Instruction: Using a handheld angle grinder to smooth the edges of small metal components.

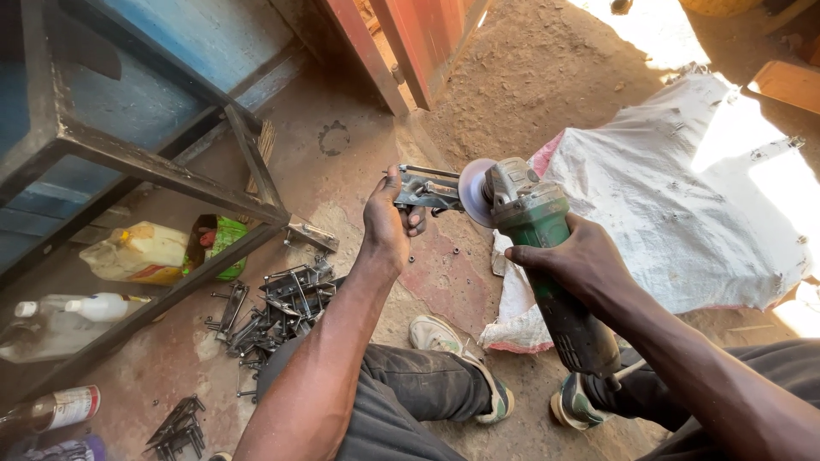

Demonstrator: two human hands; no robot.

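Left hand (389, 224) grip clamps metal bracket (424, 193) | right hand (574, 259) grip clasps green angle grinder (538, 224) | disc (472, 192) touching bracket

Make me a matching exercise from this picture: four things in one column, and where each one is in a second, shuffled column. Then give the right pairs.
Things
1. angle grinder
2. small metal bracket
3. pile of metal parts
4. white sack

Places
A. spread on the ground at the right, behind the grinder
B. on the ground beside the dark metal frame
C. held in the right hand
D. held up in the left hand, against the grinder's disc

Pairs: 1-C, 2-D, 3-B, 4-A
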